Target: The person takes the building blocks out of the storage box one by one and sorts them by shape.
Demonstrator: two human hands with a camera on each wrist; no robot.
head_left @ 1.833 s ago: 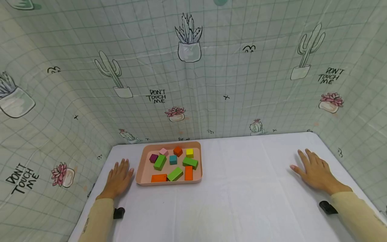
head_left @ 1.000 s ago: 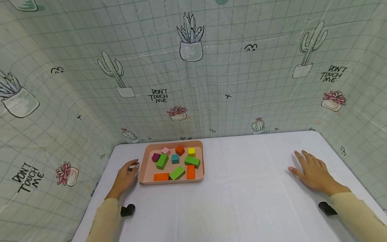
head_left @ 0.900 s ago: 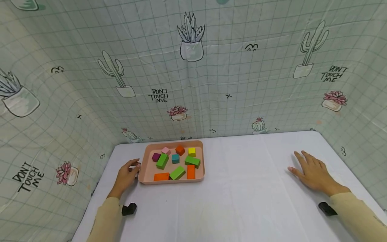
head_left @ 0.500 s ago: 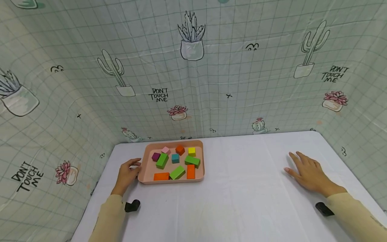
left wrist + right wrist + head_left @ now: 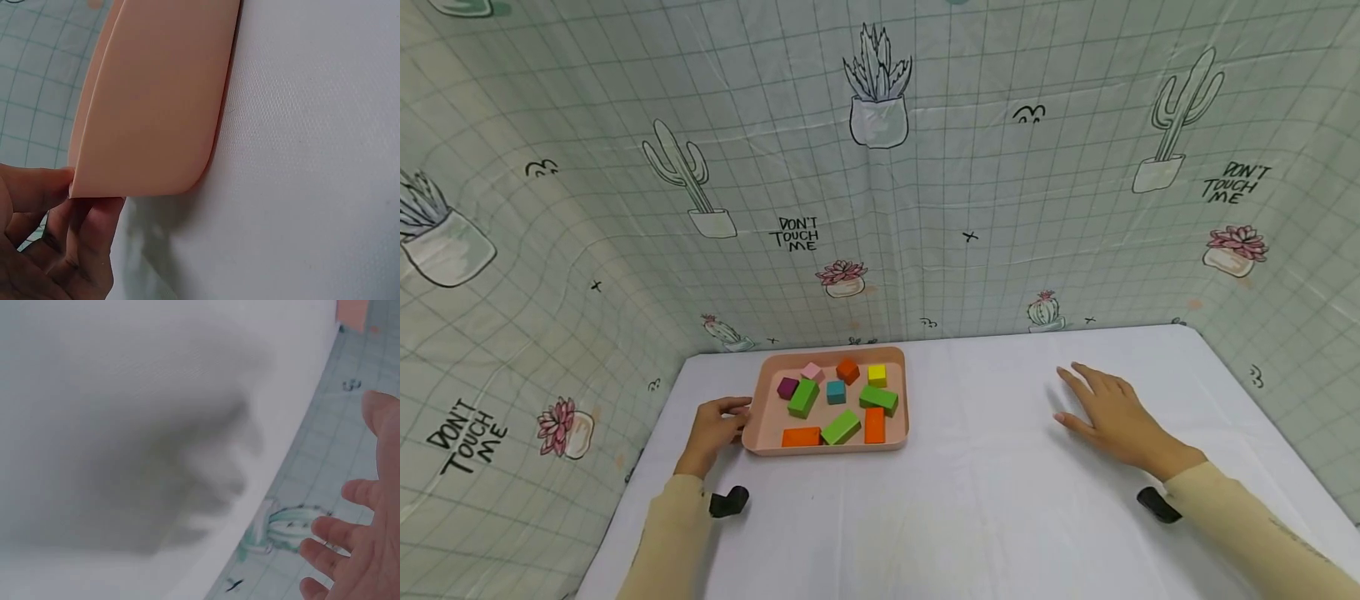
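Note:
A peach-pink tray (image 5: 766, 423) of coloured wooden blocks lies at the back left of the table. My left hand (image 5: 713, 427) is at its left end; in the left wrist view the thumb and fingers pinch the corner of the tray's rim (image 5: 150, 106). Inside the tray are green oblong blocks (image 5: 841, 427), orange oblong blocks (image 5: 875, 425) and small cubes: yellow (image 5: 877, 375), teal (image 5: 836, 392), purple (image 5: 787, 388), pink (image 5: 812, 372) and red-orange (image 5: 847, 372). Over the right half of the table hovers my right hand (image 5: 1120, 421), fingers spread and holding nothing.
White cloth covers the table (image 5: 970, 500). Behind it and on both sides hangs a grid-patterned curtain (image 5: 940, 183) with cactus drawings, meeting the table's back edge close behind the tray. A black wrist device (image 5: 1159, 505) shows under the right sleeve, another (image 5: 730, 502) by the left.
My left hand has gone from lying flat beside the tray to gripping its left end. The right hand has lifted and shifted left toward the table's middle. The tray and blocks stay in place.

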